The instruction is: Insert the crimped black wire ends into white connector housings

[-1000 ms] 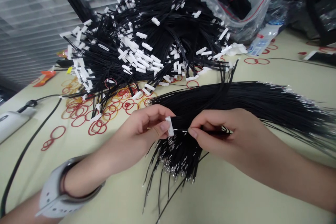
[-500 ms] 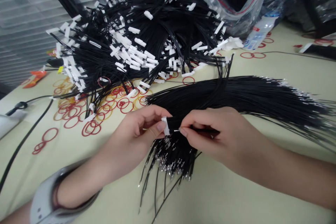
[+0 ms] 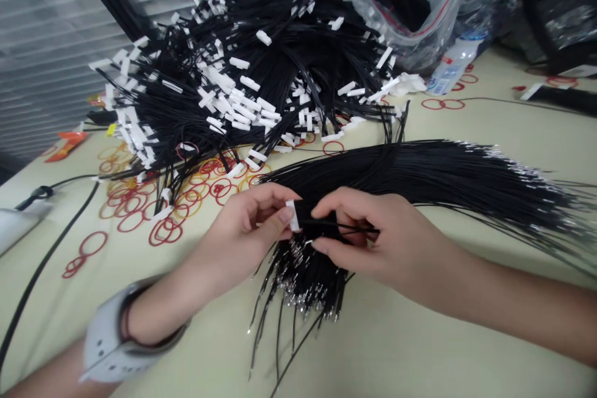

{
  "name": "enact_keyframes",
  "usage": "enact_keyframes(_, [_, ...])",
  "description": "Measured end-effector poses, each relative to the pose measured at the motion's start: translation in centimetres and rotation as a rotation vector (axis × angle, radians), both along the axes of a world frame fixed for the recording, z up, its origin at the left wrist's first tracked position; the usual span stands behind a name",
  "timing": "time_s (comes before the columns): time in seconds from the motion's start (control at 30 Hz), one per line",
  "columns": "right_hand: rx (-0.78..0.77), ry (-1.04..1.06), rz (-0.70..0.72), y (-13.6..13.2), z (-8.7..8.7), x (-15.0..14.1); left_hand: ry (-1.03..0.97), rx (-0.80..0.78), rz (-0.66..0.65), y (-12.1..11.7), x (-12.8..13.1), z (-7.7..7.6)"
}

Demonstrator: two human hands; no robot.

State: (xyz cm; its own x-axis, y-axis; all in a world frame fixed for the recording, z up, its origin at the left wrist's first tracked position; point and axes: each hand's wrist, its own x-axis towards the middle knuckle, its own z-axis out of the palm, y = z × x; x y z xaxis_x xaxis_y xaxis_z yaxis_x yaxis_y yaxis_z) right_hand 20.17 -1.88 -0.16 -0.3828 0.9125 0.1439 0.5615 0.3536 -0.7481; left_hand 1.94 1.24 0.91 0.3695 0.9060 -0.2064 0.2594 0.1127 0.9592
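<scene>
My left hand (image 3: 261, 217) pinches a small white plastic connector (image 3: 292, 216) between thumb and forefinger. Black wires run rightward out of the connector. My right hand (image 3: 361, 224) is just right of it, thumb and forefinger apart. One black wire (image 3: 347, 226) passes through that gap toward the palm; whether the other fingers touch it, I cannot tell. A silver wire tip shows by the right thumb. Below both hands lies a bundle of black wires with silver crimped ends (image 3: 303, 286), partly covered by the hands.
Behind lies a large heap of black wires with white connectors (image 3: 242, 99). A long loose wire bundle (image 3: 448, 174) stretches right. Red and yellow rubber bands (image 3: 135, 199) are scattered at left. A clear plastic bag (image 3: 420, 31) and a bottle (image 3: 454, 65) stand at the back right.
My right thumb and forefinger have parted from their pinch on a silver-tipped wire near the connector. My left hand keeps its pinch. The view has shifted slightly.
</scene>
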Motion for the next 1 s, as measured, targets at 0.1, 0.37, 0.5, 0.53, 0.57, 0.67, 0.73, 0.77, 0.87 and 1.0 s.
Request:
enact_keyframes(0.1, [0.199,-0.012,-0.025,0.0,-0.4,0.6,-0.041,-0.032,0.034,0.8,-0.5,0.1])
enact_keyframes(0.37, [1.023,-0.441,-0.018,-0.4,-1.2,0.7,-0.195,-0.117,0.122,2.0,-1.8,0.4])
enact_keyframes(0.5, [0.742,-0.395,0.082,-1.2,-0.6,-0.9,-0.259,-0.109,0.152,1.9,-1.6,1.6])
enact_keyframes(0.53, [0.604,-0.335,0.152,-1.3,-0.2,-1.0,-0.269,-0.1,0.162,1.8,-1.4,1.9])
enact_keyframes(0.57, [0.479,-0.268,0.234,-1.3,0.2,-0.9,-0.274,-0.083,0.168,1.7,-1.3,2.2])
enact_keyframes(0.67, [0.333,-0.047,0.281,-0.7,2.2,0.6,-0.25,-0.034,0.145,1.3,-0.9,3.2])
enact_keyframes(0.73, [0.418,0.023,0.076,0.2,3.5,1.8,-0.227,-0.024,0.119,1.0,-0.5,4.0])
enact_keyframes(0.77, [0.442,0.014,-0.01,0.8,4.0,2.2,-0.227,-0.019,0.109,0.8,-0.2,4.4])
enact_keyframes(0.87, [0.436,-0.073,-0.011,2.9,5.3,2.7,-0.237,0.065,0.086,0.6,1.0,5.1])
enact_keyframes(1.0, [0.443,-0.064,0.032,4.8,6.1,2.6,-0.117,0.432,0.132,1.0,3.6,4.1])
